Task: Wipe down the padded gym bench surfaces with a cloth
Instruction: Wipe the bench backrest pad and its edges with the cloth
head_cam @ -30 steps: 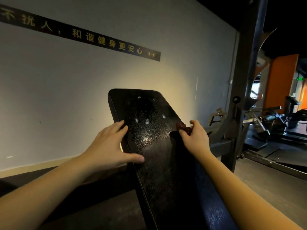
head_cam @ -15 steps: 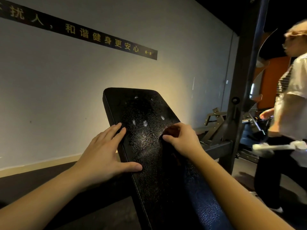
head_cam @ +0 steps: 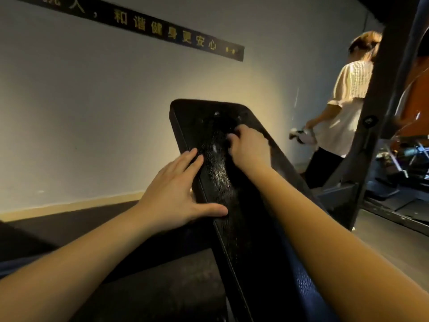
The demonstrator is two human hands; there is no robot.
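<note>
two hands on the pad: the left hand (head_cam: 178, 194) and the right hand (head_cam: 248, 147) both touched the bench pad (head_cam: 220, 177), well apart from each other.
pad position: it rose at a slant from the lower right of the view up toward the middle, in front of the pale wall (head_cam: 92, 112), with its rounded top end uppermost.
pad look: black, pebbled like leather, long and narrow, with rounded upper corners.
pad surface: a glossy streak (head_cam: 216, 149) ran down the middle between the hands; the rest was dull and very dark.
pad edge: a stitched seam (head_cam: 221, 240) followed the left side.
left hand: it lay flat over the pad's left edge, fingers straight and slightly spread, thumb (head_cam: 216, 211) stretched across the face.
right hand: it sat higher, near the top of the pad, knuckles up and fingers curled down against the surface.
right grip: one cannot tell whether those fingers clutched a cloth; it was too dark beneath them.
wall sign: a dark strip with gold characters (head_cam: 162, 29) ran high along the wall.
right side: a dark steel upright (head_cam: 383, 112) stood beside the pad.
bystander: another person in a white top (head_cam: 346, 108) stood past the upright, holding something white (head_cam: 301, 134).
</note>
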